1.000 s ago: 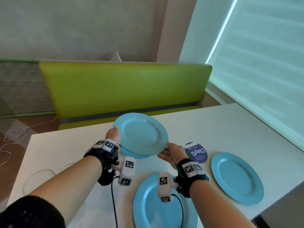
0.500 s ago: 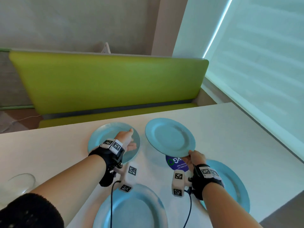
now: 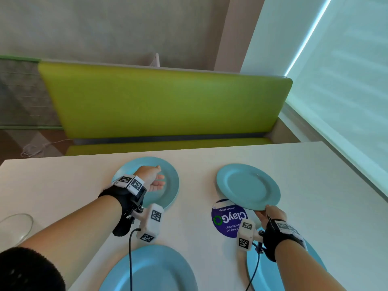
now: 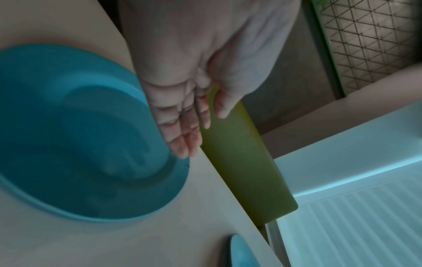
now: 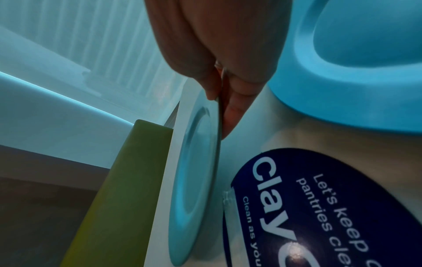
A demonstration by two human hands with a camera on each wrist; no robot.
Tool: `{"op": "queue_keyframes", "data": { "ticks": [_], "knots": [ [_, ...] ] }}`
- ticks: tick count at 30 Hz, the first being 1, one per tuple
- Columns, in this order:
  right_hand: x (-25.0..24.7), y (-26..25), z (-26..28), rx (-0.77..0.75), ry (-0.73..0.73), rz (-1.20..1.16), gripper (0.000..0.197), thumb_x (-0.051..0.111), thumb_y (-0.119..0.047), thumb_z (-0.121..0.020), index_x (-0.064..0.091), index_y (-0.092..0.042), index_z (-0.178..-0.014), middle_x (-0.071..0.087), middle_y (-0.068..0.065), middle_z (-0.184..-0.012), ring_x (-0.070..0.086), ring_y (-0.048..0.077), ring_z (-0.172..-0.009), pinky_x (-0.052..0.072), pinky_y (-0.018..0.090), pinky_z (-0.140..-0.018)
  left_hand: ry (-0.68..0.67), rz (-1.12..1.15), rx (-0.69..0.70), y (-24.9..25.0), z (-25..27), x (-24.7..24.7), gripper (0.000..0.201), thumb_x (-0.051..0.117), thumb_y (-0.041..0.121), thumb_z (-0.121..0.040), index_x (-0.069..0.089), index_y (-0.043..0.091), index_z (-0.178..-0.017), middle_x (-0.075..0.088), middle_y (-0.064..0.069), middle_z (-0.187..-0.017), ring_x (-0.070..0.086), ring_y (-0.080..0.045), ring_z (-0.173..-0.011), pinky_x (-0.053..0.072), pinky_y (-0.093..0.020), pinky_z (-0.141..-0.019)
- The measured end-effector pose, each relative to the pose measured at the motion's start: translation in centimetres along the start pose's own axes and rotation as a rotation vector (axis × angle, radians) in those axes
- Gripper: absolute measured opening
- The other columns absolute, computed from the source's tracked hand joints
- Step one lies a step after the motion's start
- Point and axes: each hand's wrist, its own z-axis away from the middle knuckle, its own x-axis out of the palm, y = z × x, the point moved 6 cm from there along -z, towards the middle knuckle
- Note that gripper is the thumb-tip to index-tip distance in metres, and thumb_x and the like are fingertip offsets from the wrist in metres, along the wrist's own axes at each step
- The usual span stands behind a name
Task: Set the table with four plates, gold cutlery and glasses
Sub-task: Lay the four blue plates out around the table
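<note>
A white table (image 3: 315, 185) is seen, with a green bench (image 3: 163, 101) beyond its far edge. Three blue plates lie flat on it: one far left (image 3: 170, 196), one near left (image 3: 159, 269), one near right (image 3: 260, 276). A round purple sticker (image 3: 226, 221) is stuck between them. A glass (image 3: 14, 225) stands at the left edge.

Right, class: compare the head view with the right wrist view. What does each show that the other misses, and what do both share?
Only the head view shows the left hand open over the far left plate, the near left plate and a glass.

Only the right wrist view shows the thumb on top and fingers underneath, pinching the rim.

Both show the right hand holding the tilted plate, the round sticker, the near right plate and the green bench.
</note>
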Motion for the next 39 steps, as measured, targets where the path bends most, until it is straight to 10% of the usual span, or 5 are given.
{"op": "queue_keyframes", "data": {
  "ticks": [2, 4, 9, 12, 39],
  "knots": [
    [0.1, 0.6, -0.7, 0.109, 0.057, -0.264, 0.041, 0.036, -0.017, -0.101, 0.041, 0.0, -0.137, 0.046, 0.014, -0.141, 0.066, 0.007, -0.082, 0.052, 0.03, -0.092, 0.001, 0.0, 0.0, 0.1, -0.1, 0.1, 0.039, 0.042, 0.018, -0.1, 0.043, -0.005, -0.131, 0.052, -0.009, -0.079, 0.053, -0.023, -0.065, 0.048, -0.033, -0.065],
    [0.1, -0.1, -1.0, -0.096, 0.109, 0.401, 0.043, 0.044, -0.035, -0.097, 0.058, -0.002, -0.12, 0.062, 0.013, -0.124, 0.063, 0.021, -0.106, 0.048, 0.03, -0.093, 0.004, -0.004, 0.002, 0.3, -0.4, 0.2, 0.039, 0.043, 0.018, -0.099, 0.043, -0.005, -0.131, 0.053, -0.01, -0.079, 0.053, -0.022, -0.065, 0.048, -0.033, -0.066],
    [1.7, 0.6, -1.1, 0.034, -0.041, 0.059, 0.042, 0.043, -0.005, -0.098, 0.037, 0.006, -0.137, 0.047, 0.021, -0.132, 0.05, 0.032, -0.121, 0.051, 0.036, -0.091, 0.012, -0.006, -0.014, 0.4, -0.8, 0.7, 0.039, 0.044, 0.019, -0.099, 0.043, -0.003, -0.132, 0.054, -0.01, -0.08, 0.054, -0.023, -0.067, 0.05, -0.041, -0.084],
    [1.8, 1.1, -1.6, 0.041, 0.021, 0.181, 0.041, 0.059, -0.008, -0.089, 0.05, 0.008, -0.125, 0.061, 0.024, -0.1, 0.061, 0.04, -0.1, 0.05, 0.048, -0.094, 0.018, -0.008, -0.027, 0.1, -1.1, 0.9, 0.039, 0.044, 0.019, -0.099, 0.043, -0.002, -0.132, 0.055, -0.01, -0.082, 0.055, -0.023, -0.068, 0.048, -0.041, -0.092],
    [2.2, 0.6, -3.1, -0.071, 0.122, 0.248, 0.031, 0.069, -0.026, -0.071, 0.052, -0.015, -0.093, 0.053, 0.01, -0.092, 0.049, 0.025, -0.081, 0.039, 0.035, -0.071, 0.034, 0.0, -0.046, -0.6, -1.9, 0.3, 0.037, 0.043, 0.016, -0.099, 0.043, -0.003, -0.132, 0.054, -0.01, -0.082, 0.055, -0.023, -0.068, 0.048, -0.039, -0.087]
  ]
}}
